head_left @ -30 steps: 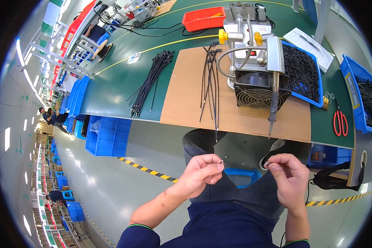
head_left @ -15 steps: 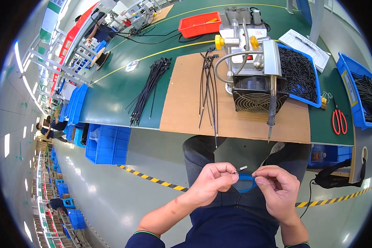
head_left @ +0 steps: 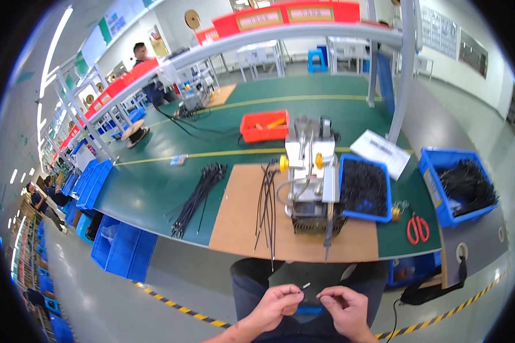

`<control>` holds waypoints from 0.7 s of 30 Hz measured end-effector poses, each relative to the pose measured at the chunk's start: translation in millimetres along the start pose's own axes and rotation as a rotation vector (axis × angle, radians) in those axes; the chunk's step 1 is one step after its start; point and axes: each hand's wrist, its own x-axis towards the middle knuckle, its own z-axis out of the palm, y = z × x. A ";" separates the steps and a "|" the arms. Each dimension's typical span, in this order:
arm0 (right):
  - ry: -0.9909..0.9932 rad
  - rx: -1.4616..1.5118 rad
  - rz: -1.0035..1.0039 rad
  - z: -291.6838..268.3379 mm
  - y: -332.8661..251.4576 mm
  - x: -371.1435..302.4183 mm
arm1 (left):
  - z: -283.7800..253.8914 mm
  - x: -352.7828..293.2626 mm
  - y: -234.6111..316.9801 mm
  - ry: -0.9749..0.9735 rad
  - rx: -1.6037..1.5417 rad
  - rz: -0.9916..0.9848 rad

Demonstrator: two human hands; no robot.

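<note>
My left hand is closed in a pinch on a thin black cable with a light tip, which sticks out past the fingertips toward the right. Close beside it, my right hand has thumb and forefinger pressed together; whatever may be between them is too small to make out. A narrow gap separates the two hands, held over my lap in front of the bench edge. Part of a blue object shows low between them; its kind is unclear.
A bench machine stands on a cardboard sheet. Black cables lie on the sheet and in a bundle to its left. Blue bins of black parts, red-handled scissors and a red tray surround it.
My view has tilted up, so the bench and hands sit lower in the picture and more of the room shows. Both hands keep their pinch.
</note>
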 end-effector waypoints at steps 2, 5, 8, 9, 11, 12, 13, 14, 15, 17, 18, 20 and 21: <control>-0.001 -0.081 0.019 0.9 -30.8 -8.7 | 5.4 -2.7 0.6 -0.002 0.032 0.009; 0.002 -0.061 -0.016 2.4 -41.5 -19.4 | 19.2 -15.4 1.5 0.007 0.112 0.070; 0.008 -0.057 0.022 -4.0 -48.3 -21.9 | 29.2 -24.2 -5.3 0.043 0.267 0.144; 0.027 -0.087 -0.035 -4.6 -49.9 -22.8 | 31.5 -25.9 -6.2 0.045 0.351 0.156; 0.043 -0.122 -0.097 -6.3 -54.3 -23.6 | 36.3 -28.3 -6.1 0.045 0.430 0.175; 0.051 -0.116 -0.101 -7.2 -54.6 -25.2 | 36.7 -29.9 -7.1 0.027 0.426 0.156; 0.060 -0.109 -0.104 -7.5 -55.7 -27.8 | 36.6 -31.2 -8.4 0.009 0.421 0.136; 0.059 -0.113 -0.104 -7.1 -57.6 -30.9 | 34.7 -30.8 -10.7 0.007 0.418 0.137; 0.064 -0.121 -0.109 -6.4 -59.6 -32.3 | 32.5 -28.3 -12.2 -0.002 0.423 0.147; 0.068 -0.131 -0.115 -4.5 -63.3 -35.9 | 28.3 -26.6 -15.4 -0.012 0.427 0.158; 0.072 -0.127 -0.112 -3.6 -65.0 -37.2 | 28.0 -26.8 -15.9 -0.007 0.431 0.167; 0.075 -0.124 -0.112 -2.6 -67.2 -39.9 | 27.7 -27.5 -16.9 -0.005 0.434 0.178; 0.081 -0.123 -0.104 -1.7 -67.7 -41.2 | 27.2 -28.4 -16.7 -0.006 0.426 0.169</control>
